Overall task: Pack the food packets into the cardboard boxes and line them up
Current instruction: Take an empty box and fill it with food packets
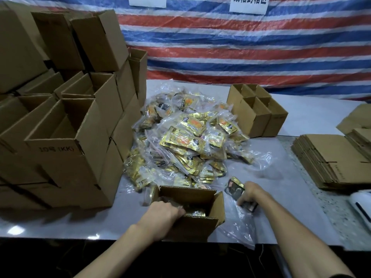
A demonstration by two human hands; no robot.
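Observation:
An open cardboard box (200, 225) stands at the table's near edge with gold food packets (195, 213) inside it. My left hand (163, 212) reaches into the box from the left, fingers curled down among the packets. Just right of the box, my right hand (250, 192) grips a clear bag of gold-and-black packets (234, 187); its loose plastic trails on the table toward me. A big heap of bagged gold packets (186, 137) lies behind the box in the middle of the table.
Stacked open cardboard boxes (66, 125) wall off the left side. Two open boxes (259, 113) stand at the back right. Flat folded cartons (329, 159) lie stacked at the right, beside a white device (361, 205). A striped tarp (241, 47) hangs behind.

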